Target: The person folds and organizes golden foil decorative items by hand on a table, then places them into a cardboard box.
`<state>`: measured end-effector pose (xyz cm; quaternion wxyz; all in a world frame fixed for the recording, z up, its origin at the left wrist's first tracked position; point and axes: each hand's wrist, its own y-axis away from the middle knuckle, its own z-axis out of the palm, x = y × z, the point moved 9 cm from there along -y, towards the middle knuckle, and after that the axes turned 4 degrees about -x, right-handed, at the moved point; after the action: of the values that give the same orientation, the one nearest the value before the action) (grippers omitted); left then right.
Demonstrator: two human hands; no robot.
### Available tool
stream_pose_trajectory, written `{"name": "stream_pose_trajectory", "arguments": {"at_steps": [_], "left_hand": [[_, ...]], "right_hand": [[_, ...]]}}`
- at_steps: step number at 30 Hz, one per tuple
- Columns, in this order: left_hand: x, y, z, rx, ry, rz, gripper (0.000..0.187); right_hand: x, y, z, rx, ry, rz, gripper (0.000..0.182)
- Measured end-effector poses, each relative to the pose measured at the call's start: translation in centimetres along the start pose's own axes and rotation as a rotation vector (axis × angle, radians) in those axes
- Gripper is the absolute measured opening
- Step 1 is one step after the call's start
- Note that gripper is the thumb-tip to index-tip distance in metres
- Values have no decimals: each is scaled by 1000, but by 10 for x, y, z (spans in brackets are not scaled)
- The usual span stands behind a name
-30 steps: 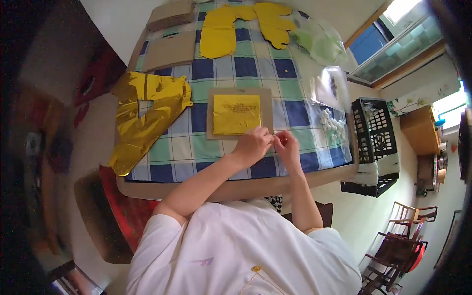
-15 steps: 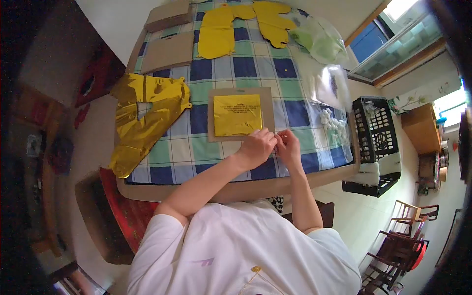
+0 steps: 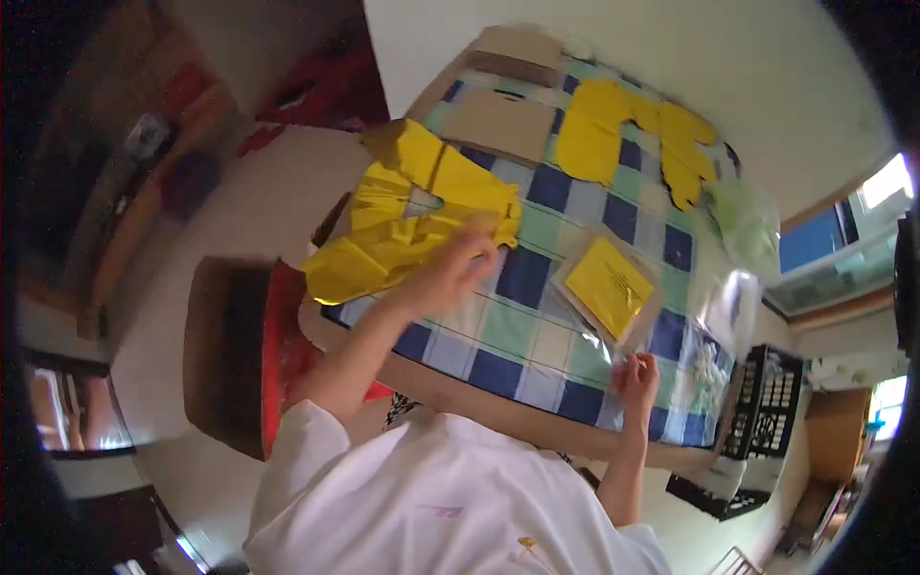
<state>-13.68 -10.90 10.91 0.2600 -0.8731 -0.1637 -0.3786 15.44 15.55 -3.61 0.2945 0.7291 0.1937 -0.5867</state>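
Note:
My left hand (image 3: 450, 270), blurred by motion, is over the large gold foil balloon (image 3: 407, 235) at the table's left side. Its fingers look apart, with nothing visible in them. My right hand (image 3: 637, 377) is closed in a pinch at the near corner of a clear plastic sleeve (image 3: 596, 337). This sleeve lies around a brown card with a folded gold foil sheet (image 3: 609, 287) on it, which bears small dark print. The package rests on the checked cloth, turned cornerwise to me.
Brown cards (image 3: 496, 125) lie at the far left of the table, with flat gold foil shapes (image 3: 589, 134) beside them. Clear and greenish plastic bags (image 3: 747, 225) lie along the right edge. A black crate (image 3: 762, 402) stands beyond that edge, and a red seat (image 3: 287, 331) is at the near left.
My left hand has left the package and moved left to the gold balloon. My right hand stays at the package, which has turned. The camera view has swung and tilted.

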Motion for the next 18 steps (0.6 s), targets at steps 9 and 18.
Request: {"name": "stream_pose_trajectory", "arguments": {"at_steps": [9, 18], "left_hand": [[-249, 67, -232, 504, -681, -585, 35], [-194, 60, -210, 506, -602, -630, 19]], "right_hand": [[-1, 1, -4, 6, 115, 24, 10], [-26, 13, -6, 50, -92, -60, 11]]}}
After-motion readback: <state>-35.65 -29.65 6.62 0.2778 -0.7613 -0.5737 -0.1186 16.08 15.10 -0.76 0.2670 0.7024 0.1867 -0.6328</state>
